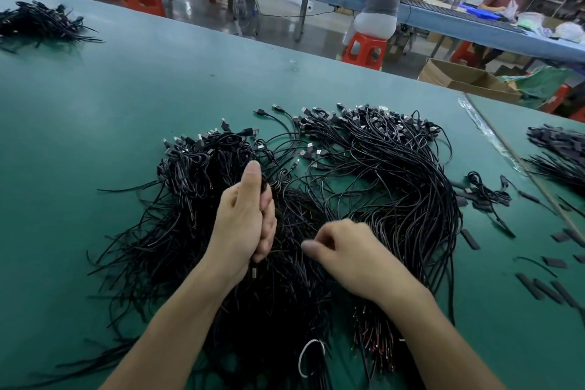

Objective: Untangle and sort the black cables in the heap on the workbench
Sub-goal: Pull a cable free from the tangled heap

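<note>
- One cable heap, sprawled across green bench.
- Left hand over heap's middle, fist curled round a bunch lifted from heap, thumb up.
- Right hand at heap's near side, fingers curled down into it; blurred, grip unclear.
- Smaller pile far left of heap, another to its right.

Green workbench, heap of black cables, smaller bundle far-left
</note>
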Tool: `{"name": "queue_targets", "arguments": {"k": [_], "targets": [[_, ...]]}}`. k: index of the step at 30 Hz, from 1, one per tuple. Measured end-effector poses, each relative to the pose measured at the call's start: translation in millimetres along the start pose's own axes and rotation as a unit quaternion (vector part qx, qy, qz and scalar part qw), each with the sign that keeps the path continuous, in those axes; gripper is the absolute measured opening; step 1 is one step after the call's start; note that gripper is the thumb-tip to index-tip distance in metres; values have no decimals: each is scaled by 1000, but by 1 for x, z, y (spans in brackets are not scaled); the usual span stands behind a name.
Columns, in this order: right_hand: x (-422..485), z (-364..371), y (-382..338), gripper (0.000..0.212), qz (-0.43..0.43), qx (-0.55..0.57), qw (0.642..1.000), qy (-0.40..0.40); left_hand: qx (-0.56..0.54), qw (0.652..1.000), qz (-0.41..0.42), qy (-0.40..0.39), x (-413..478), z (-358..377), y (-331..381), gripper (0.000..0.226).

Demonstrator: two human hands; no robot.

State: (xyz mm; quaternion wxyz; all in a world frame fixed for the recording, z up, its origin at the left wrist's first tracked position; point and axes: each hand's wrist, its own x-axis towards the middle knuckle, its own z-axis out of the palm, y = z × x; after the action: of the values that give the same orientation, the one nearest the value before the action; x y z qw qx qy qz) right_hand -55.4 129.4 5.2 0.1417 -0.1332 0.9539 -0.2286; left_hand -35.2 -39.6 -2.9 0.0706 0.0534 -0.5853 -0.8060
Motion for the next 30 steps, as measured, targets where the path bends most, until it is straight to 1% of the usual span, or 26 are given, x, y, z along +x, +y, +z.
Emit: {"name": "queue_targets", "arguments": {"k": [3,6,9,12,16,18,19,20,22,24,25,27,28,30], "targets": [[0,16,0,35,41,-47,998,-20,-10,1000,7,24,-2,1,-2,64],[-1,22,-3,26,66,-58,995,-37,6,999,8,39,-1,3,-1,65],[-1,22,-3,17,71,-40,996,-42,29,999,2,42,0,1,0,64],[-2,17,-1,14,77,-27,996,-35,57,997,7,45,0,1,1,64],[-4,1,-3,12,74,13,995,-64,69,997,-2,30,-2,5,0,69],[-7,-9,-3,12,71,16,996,-50,71,997,-16,26,-3,6,0,70],[-8,-14,-3,13,68,19,997,-31,77,997,-16,24,-3,7,0,67],[-10,-18,-3,13,60,30,998,-4,91,996,-9,20,-3,7,0,63],[-11,-27,-6,16,24,98,992,71,117,993,16,-7,-4,8,2,62],[-12,-33,-14,15,-34,192,972,130,130,990,34,-38,-5,10,4,57],[-12,-34,-19,13,-67,227,961,143,130,989,37,-53,-6,11,4,49],[-14,-33,-29,10,-130,253,947,152,105,990,38,-86,-9,12,4,24],[-15,-31,-33,9,-151,255,943,152,80,991,33,-103,-10,13,4,19],[-17,-27,-37,11,-171,255,941,144,41,991,38,-125,-9,13,2,26]]}}
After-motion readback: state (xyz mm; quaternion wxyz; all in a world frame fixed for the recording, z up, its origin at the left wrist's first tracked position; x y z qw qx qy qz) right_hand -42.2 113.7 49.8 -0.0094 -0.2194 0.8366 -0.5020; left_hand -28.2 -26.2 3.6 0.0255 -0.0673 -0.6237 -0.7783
